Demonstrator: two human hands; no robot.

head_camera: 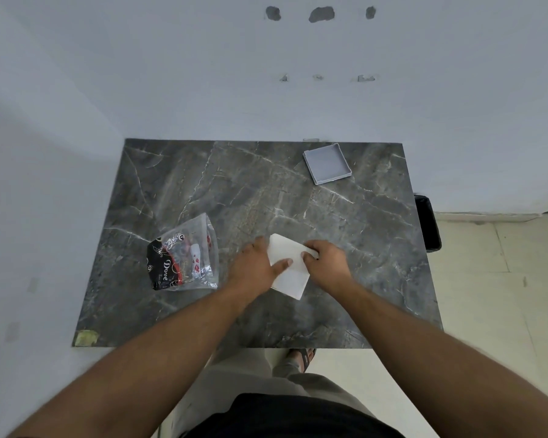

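Observation:
A white folded sheet lies on the dark marble table, near its front middle. My left hand rests on the sheet's left side, thumb stretched flat across it. My right hand holds the sheet's upper right part, fingers curled over its far edge. Both hands touch the sheet at once.
A clear plastic bag with a black and red packet inside lies to the left of my hands. A shallow grey square tray sits at the table's back right. A black bin stands beside the table's right edge. A wall runs behind and left.

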